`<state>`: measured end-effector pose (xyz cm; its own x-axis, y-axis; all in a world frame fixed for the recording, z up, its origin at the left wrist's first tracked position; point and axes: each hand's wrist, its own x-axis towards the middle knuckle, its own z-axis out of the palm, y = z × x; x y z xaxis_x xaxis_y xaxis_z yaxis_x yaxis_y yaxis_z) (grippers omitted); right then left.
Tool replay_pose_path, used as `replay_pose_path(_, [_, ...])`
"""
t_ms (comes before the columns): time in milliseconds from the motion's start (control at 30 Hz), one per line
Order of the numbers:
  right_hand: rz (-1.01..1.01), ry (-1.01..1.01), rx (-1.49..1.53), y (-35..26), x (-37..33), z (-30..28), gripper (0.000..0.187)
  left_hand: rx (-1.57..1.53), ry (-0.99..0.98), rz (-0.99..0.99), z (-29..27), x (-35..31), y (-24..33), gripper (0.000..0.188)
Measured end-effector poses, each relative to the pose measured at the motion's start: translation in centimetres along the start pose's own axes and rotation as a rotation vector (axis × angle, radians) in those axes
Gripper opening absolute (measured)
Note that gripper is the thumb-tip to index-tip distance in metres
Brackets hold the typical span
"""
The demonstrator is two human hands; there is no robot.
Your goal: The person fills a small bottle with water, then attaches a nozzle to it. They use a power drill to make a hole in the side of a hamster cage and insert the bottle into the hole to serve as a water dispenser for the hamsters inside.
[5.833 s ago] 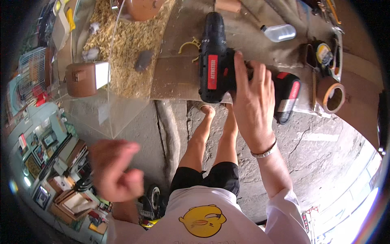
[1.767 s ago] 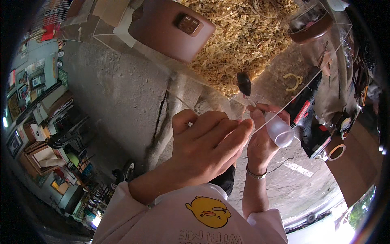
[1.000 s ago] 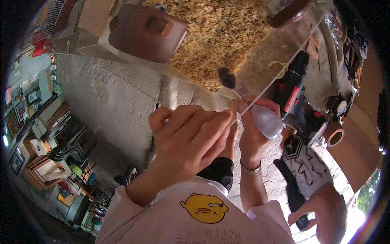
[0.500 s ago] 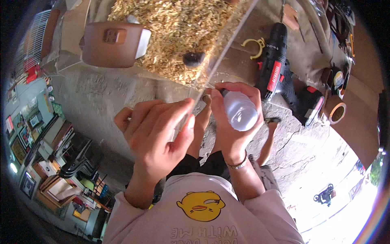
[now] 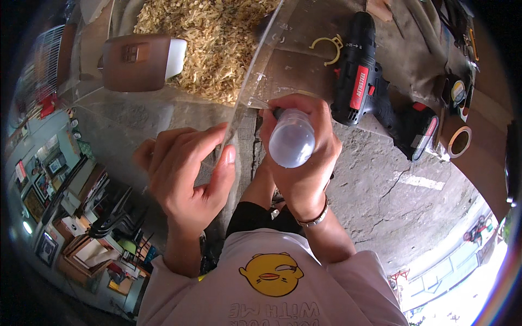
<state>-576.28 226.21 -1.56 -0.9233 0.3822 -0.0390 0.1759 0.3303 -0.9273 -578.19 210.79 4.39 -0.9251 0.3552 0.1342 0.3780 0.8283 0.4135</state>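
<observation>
My left hand [image 5: 187, 174] pinches the edge of a clear plastic panel [image 5: 251, 81] between thumb and fingers. This panel slants up and away across the view. Right of it, my right hand [image 5: 304, 146] wraps round a translucent, round-ended tool [image 5: 292, 142] with a dark neck. A thin metal tip reaches from the neck to the panel's edge. I cannot tell whether the rounded part is a bottle or a solid handle. Beyond the panel lies a bed of wood shavings [image 5: 201, 38], with a brown box [image 5: 136, 62] at its left side.
A black and red cordless drill [image 5: 360, 81] lies at the right, beside a yellow ring clip [image 5: 328, 49]. Further right is a roll of tape [image 5: 460, 142]. A white wire cage [image 5: 46, 62] stands at the far left, and grey concrete floor [image 5: 375, 179] spreads below.
Both hands and the panel have shifted left in view. The tool is now seen more end-on. A small dark shape in the shavings is now mostly hidden near the panel's edge.
</observation>
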Motion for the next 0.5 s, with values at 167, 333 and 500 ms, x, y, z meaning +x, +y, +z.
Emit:
replay_pose_path(167, [0.086, -0.026, 0.046, -0.5, 0.3, -0.4, 0.028, 0.029, 0.023, 0.01, 0.1, 0.1, 0.0, 0.022])
replay_pose_path(333, [0.068, -0.084, -0.027, -0.1, 0.3, -0.9, 0.033, 0.009, 0.021, -0.015, -0.1, 0.0, 0.1, 0.023])
replay_pose_path(500, [0.172, -0.151, 0.334, 1.1, 0.2, -1.4, 0.049, -0.048, 0.047, -0.007, 0.3, 0.1, -0.3, 0.03])
